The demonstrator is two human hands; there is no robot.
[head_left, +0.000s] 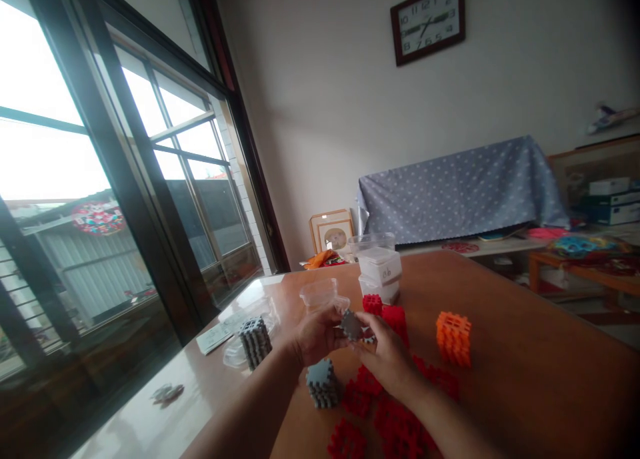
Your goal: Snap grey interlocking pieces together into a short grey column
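Observation:
Both hands meet over the wooden table (525, 352). My left hand (315, 335) and my right hand (385, 352) together pinch a small flat grey puzzle piece (352, 325) with notched edges. Just below the hands stands a grey foam cube (323, 383). A second grey stack of pieces (255, 341) stands to the left. Red foam pieces (395, 425) lie scattered under my right wrist, with a red assembled block (395, 317) beyond the hands. An orange cube (454, 338) stands to the right.
Stacked clear plastic containers (380, 265) sit at the table's far side, another clear tub (320, 292) nearer, and a paper slip (214, 339) at left. A large window fills the left. A cloth-covered piece of furniture (460, 185) and a wall clock (428, 21) are behind.

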